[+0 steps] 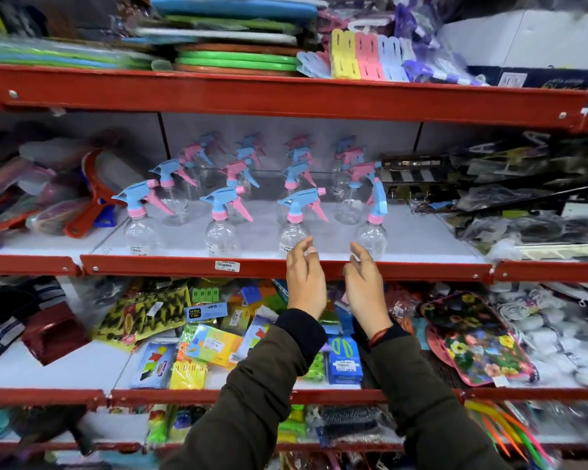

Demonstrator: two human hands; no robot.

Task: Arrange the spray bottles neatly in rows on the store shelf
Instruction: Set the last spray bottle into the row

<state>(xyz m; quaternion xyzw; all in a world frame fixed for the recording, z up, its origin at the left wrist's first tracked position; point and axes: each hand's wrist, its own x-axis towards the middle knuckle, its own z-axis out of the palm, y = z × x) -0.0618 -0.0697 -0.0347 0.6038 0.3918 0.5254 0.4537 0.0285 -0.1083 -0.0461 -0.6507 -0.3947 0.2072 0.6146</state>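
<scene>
— Where are the spray bottles (252,195)?
— In rows on the middle shelf (421,239). My left hand (305,278) and right hand (364,283) hover just before the front row, each grip released, holding nothing.

"10 Pcs" on a blue card (205,312) below the shelf.

Worn on the head, close to the shelf (286,268), facing forward and slightly down; no second view.
</scene>
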